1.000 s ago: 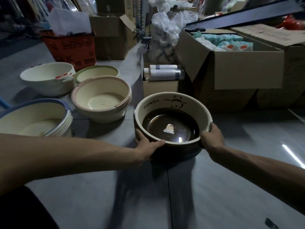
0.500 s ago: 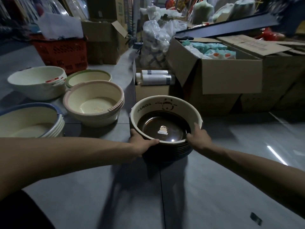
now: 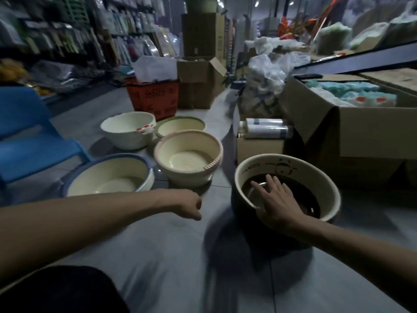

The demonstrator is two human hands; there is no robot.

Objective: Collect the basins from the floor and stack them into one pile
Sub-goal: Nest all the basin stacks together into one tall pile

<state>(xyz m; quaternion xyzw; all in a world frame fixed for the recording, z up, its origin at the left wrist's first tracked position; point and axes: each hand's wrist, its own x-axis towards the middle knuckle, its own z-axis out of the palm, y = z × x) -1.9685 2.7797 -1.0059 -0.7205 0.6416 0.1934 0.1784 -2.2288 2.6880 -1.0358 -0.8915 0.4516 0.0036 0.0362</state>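
A stack of brown basins (image 3: 320, 179) with a cream inner wall and a panda print stands on the floor at the right. My right hand (image 3: 276, 205) lies over its near rim, fingers straight and spread into the bowl. My left hand (image 3: 191, 205) hovers over the floor left of that stack, fingers curled downward and holding nothing. Further left sit a pink-rimmed basin stack (image 3: 188, 154), a blue-rimmed stack (image 3: 108, 177), a white basin stack (image 3: 127, 129) and a green-rimmed basin (image 3: 180, 126).
A blue plastic chair (image 3: 33, 141) stands at the left. Behind the basins are a red basket (image 3: 153, 98) and stacked cartons. An open cardboard box (image 3: 361, 136) and a small box of rolls (image 3: 264, 132) crowd the right.
My left hand has let go of the brown stack's rim and pulled left. My right hand moved from the outer rim onto the near rim, fingers inside. The view swung left and up.
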